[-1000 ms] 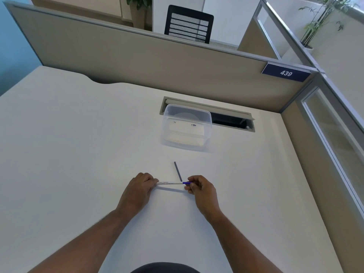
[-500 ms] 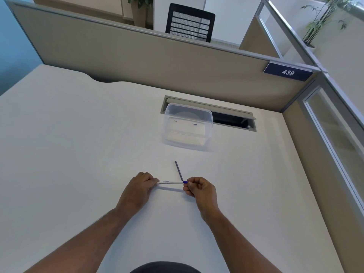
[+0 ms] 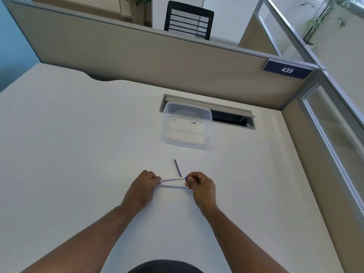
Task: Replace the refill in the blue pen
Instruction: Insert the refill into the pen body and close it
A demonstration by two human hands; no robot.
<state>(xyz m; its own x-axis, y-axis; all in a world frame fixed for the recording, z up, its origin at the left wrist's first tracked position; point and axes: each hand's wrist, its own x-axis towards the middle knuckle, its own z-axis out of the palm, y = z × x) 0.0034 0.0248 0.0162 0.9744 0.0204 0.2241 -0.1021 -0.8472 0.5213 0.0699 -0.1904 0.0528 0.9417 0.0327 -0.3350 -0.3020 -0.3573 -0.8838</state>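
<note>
Head view: the pen (image 3: 173,179), a slim white barrel with a blue piece at its right end, is held level just above the white desk (image 3: 78,154), spanning the gap between both hands; the left hand (image 3: 144,185) is closed around the barrel's left end, fingers curled over it; the right hand (image 3: 199,186) pinches the blue end between thumb and fingertips; a thin shadow of the barrel falls on the desk just below it. A dark, thin refill (image 3: 177,168) lies loose on the desk just beyond the pen, running away from the person, its near end close behind the barrel near the right hand's fingers; whether it touches the pen cannot be told.

Farther back stands a clear plastic container (image 3: 186,125), well apart from the hands, its far edge overlapping an open cable slot (image 3: 232,118) cut into the desk; the desk spreads wide and bare to the left of the hands and more narrowly to the right, where it meets a beige side panel (image 3: 319,174) with a glazed strip; a beige partition (image 3: 137,56) closes the far edge, and the desk's back edge has a curved cut-out at the left.

A dark blue plate (image 3: 286,69) at the partition's right corner reads "439" in white; fine print runs along the pen barrel, too small to read.
</note>
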